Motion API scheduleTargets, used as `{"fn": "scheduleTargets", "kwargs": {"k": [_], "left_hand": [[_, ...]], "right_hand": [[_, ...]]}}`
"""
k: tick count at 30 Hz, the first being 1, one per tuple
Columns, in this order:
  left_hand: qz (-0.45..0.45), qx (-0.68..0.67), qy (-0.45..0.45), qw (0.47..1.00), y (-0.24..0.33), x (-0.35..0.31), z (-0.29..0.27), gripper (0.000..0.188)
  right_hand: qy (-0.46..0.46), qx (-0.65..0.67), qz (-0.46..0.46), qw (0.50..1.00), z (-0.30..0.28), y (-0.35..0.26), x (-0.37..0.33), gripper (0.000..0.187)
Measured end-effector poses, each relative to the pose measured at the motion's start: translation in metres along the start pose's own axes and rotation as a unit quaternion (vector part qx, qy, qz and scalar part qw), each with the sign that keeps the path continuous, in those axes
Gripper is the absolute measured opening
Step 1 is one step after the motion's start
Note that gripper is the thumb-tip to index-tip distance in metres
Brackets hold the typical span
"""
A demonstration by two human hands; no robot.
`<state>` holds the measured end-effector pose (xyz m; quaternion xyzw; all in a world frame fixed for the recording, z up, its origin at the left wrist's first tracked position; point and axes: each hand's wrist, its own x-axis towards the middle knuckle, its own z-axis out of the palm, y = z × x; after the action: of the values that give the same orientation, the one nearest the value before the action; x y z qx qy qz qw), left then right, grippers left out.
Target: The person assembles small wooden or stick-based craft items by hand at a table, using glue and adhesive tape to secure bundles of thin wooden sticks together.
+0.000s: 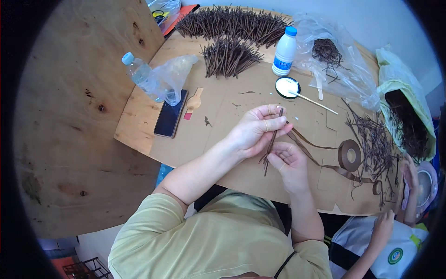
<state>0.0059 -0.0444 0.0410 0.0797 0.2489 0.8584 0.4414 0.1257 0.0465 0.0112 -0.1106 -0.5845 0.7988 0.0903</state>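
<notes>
My left hand (260, 129) pinches the top of a thin brown twig-like stem (271, 143) between thumb and fingers. Lower down, the fingers of my right hand (290, 162) are closed on the stem's forked end. Narrow brown tape (312, 143) runs from beside my left fingertips to a tape roll (344, 156) lying on the cardboard. A smaller brown roll (377, 188) lies nearer the table's front edge. Loose brown stems (374, 144) are heaped beyond the rolls.
Finished-looking stem bundles (230, 58) stand at the back. A white bottle (284, 53), a dish of white paste (285, 86) and a stick (318, 102) lie ahead. Left are a phone (170, 116) and a water bottle (139, 72). Another person's hand (384, 223) is at right.
</notes>
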Motion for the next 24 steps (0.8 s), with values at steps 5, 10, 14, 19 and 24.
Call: {"fn": "scheduleTargets", "kwargs": {"k": [5, 10, 14, 19, 24], "left_hand": [[0.0, 0.024, -0.002, 1.0, -0.003, 0.001, -0.001, 0.01], [-0.009, 0.102, 0.015, 0.995, 0.001, 0.0, -0.002, 0.007], [-0.022, 0.096, 0.006, 0.995, 0.002, 0.0, -0.009, 0.007], [-0.06, 0.098, -0.002, 0.993, 0.007, 0.0, -0.007, 0.008], [-0.071, 0.073, -0.046, 0.994, 0.01, 0.0, -0.013, 0.01]], "right_hand": [[0.005, -0.029, -0.009, 1.0, 0.004, 0.004, -0.005, 0.022], [0.037, -0.016, 0.004, 0.999, 0.005, -0.001, -0.008, 0.017], [-0.012, 0.084, 0.034, 0.996, 0.0, -0.001, -0.008, 0.019], [-0.06, 0.189, 0.072, 0.977, -0.003, -0.004, -0.008, 0.021], [-0.104, 0.305, 0.135, 0.937, -0.007, -0.001, -0.006, 0.024]]}}
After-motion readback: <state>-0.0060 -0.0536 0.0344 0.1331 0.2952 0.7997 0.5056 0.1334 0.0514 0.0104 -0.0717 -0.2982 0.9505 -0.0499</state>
